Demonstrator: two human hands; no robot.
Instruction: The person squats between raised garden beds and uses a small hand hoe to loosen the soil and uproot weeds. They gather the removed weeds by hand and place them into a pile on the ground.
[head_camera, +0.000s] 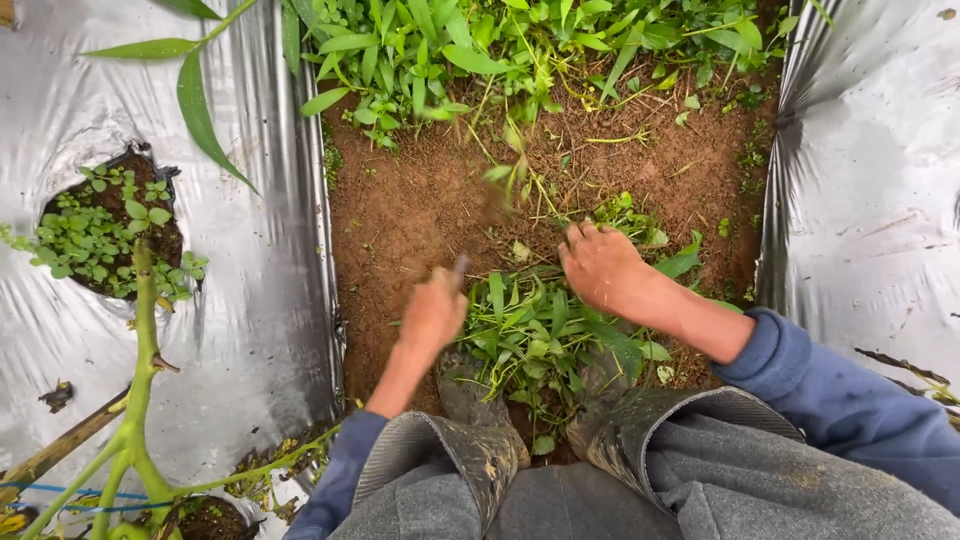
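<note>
1. Silver plastic mulch sheets (250, 260) flank a bare soil furrow (400, 220); sheets at 9 and 3 o'clock, furrow runs 12 to 6.
2. Person squats over the furrow, muddy rubber boots (480, 440) at 6 o'clock.
3. Pile of pulled weeds (530, 330) lies at centre, between the hands and just ahead of the boots. Standing weeds (450, 50) fill 12 o'clock.
4. Right hand (602, 268), 1 o'clock of the pile: palm down on the greens, fingers curled together into them; a firm clamp can't be confirmed.
5. Left hand (432, 312), 9 o'clock of the pile: fist closed on a small dark tool handle (460, 265), blade blurred.
6. Judged step: weeding the furrow, mid-stroke. Next stroke needs the tool at the roots, clear of the right fingers.
</note>
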